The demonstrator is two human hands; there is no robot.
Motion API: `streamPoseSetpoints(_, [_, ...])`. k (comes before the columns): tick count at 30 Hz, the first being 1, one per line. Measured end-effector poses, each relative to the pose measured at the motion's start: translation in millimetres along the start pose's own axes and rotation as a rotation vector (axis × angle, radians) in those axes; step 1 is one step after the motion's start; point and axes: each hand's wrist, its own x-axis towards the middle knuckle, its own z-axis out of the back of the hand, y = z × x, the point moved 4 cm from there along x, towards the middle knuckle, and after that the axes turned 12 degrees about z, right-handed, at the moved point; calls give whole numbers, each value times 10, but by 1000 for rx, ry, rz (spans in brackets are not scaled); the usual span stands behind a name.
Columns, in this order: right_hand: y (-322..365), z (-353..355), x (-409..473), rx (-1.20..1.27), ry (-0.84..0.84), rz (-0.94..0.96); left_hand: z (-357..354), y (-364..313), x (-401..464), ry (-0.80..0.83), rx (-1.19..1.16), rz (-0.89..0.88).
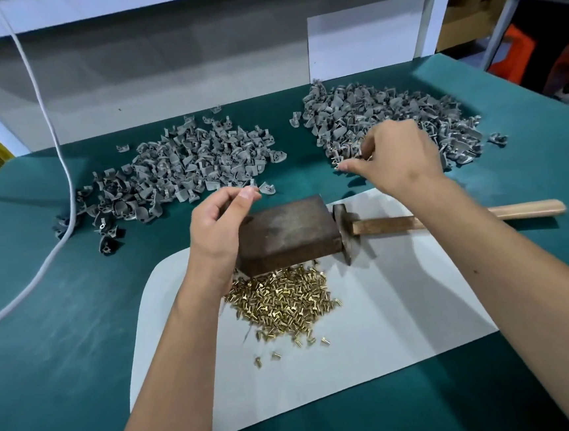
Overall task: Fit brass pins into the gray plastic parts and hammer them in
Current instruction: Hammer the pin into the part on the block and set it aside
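Both hands hover over a green felt-covered table (63,337); left hand (219,228) has its fingers curled, pinching a small gray plastic part (252,183) at the fingertips, while right hand (398,160) reaches to the near edge of the right heap of gray plastic parts (387,113), fingers bent, whether gripping anything I cannot tell. Beyond the left hand spreads the left heap of gray plastic parts (182,165). Under both wrists lies a white paper sheet (389,326). Between the hands sits a rusty brown metal block (288,235), with a wooden-handled hammer (414,223) touching its right end. Nearer the person, a pile of small brass pins (283,301)
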Motion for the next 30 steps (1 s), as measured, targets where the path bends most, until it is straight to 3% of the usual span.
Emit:
streamPoseSetpoints(4, [409, -76, -65, 292, 141, 350, -3, -18, 3, -16, 5, 8])
streamPoseSetpoints(6, [559, -127, -136, 398, 202, 428, 11, -15, 1, -25, -8, 16])
streamPoseSetpoints(17, [605, -167, -16, 341, 235, 401, 67, 25, 39, -85, -45, 57])
streamPoseSetpoints(25, [1153, -485, 406, 74, 341, 448, 323, 68, 71, -383, -225, 106])
streamPoseSetpoints(30, [1364, -650, 529, -43, 402, 461, 450, 128, 89, -449, -332, 191])
